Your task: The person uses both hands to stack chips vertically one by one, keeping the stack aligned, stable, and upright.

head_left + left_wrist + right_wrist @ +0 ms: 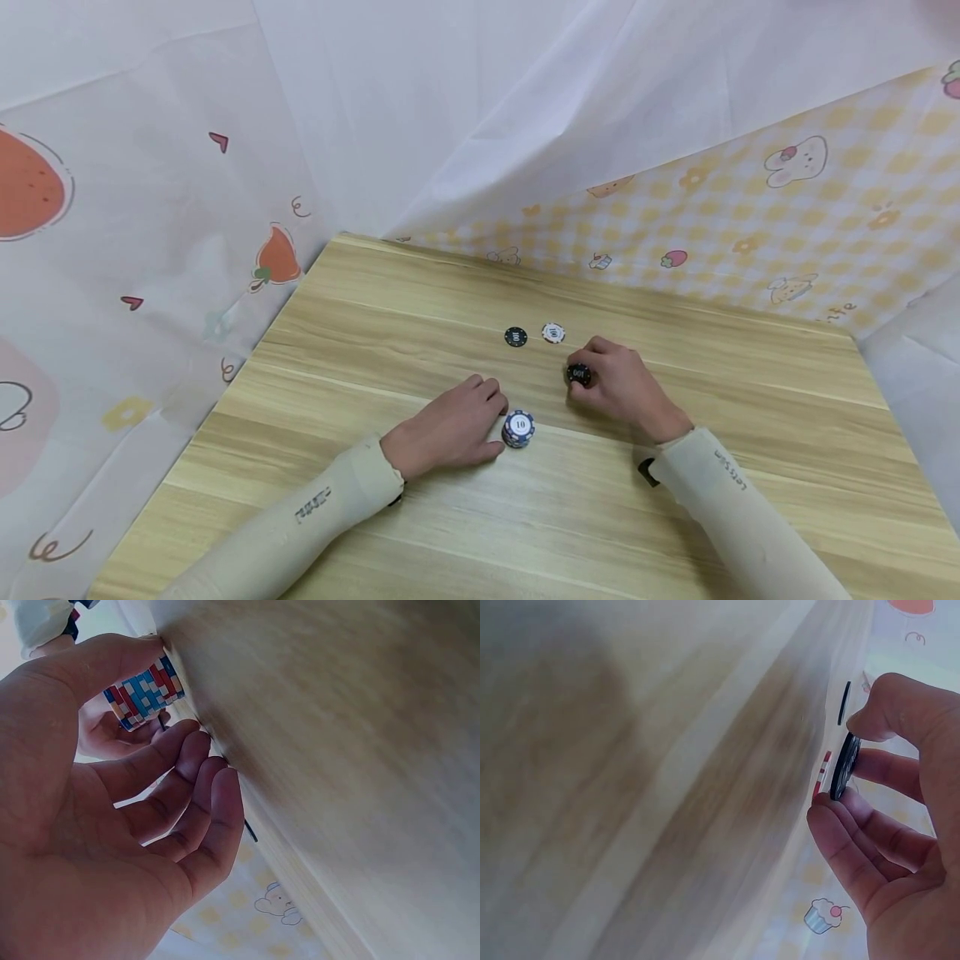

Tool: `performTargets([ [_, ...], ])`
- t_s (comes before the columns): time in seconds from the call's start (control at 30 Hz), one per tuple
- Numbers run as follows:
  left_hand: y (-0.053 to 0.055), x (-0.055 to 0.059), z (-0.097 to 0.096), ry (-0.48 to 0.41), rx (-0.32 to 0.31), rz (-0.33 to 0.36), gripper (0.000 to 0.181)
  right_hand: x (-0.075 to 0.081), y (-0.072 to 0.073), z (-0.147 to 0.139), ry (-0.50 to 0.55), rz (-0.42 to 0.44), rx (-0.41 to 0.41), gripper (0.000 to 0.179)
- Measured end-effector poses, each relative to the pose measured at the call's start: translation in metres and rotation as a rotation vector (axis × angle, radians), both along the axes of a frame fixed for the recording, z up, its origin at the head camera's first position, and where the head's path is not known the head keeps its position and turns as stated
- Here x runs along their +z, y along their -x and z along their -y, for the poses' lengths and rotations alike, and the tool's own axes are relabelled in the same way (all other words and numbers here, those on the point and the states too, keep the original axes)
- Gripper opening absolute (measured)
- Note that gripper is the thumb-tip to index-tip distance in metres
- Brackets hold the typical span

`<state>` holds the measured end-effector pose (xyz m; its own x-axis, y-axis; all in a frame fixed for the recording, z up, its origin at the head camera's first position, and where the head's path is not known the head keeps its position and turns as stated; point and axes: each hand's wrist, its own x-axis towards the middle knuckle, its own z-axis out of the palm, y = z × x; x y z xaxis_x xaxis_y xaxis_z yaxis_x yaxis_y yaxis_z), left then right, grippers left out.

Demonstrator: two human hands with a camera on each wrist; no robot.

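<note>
My right hand pinches a black poker chip marked 100 between thumb and fingers. In the right wrist view that chip is tilted on edge, just above the wood. My left hand rests on the table, fingers loosely bent, thumb and forefinger spread beside a stack of poker chips. A blue-and-white chip marked 10 tops it. The left wrist view shows red, white and blue edges on the stack; whether the fingers touch it, I cannot tell.
Farther back, a black chip and a white chip with a red-marked rim lie flat side by side on the wooden table. Printed cloth hangs along the table's back edge, and white cloth hangs on the left.
</note>
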<state>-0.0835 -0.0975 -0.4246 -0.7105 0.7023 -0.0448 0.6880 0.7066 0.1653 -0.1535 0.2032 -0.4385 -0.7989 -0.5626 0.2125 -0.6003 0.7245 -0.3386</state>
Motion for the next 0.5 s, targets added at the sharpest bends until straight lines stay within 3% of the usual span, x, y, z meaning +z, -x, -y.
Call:
performTargets([
  [0.5,0.0016,-0.0016,0.0,-0.009,-0.005,-0.019,0.045,0.002,-0.0074,0.0067,-0.008,0.021,0.009,0.023],
])
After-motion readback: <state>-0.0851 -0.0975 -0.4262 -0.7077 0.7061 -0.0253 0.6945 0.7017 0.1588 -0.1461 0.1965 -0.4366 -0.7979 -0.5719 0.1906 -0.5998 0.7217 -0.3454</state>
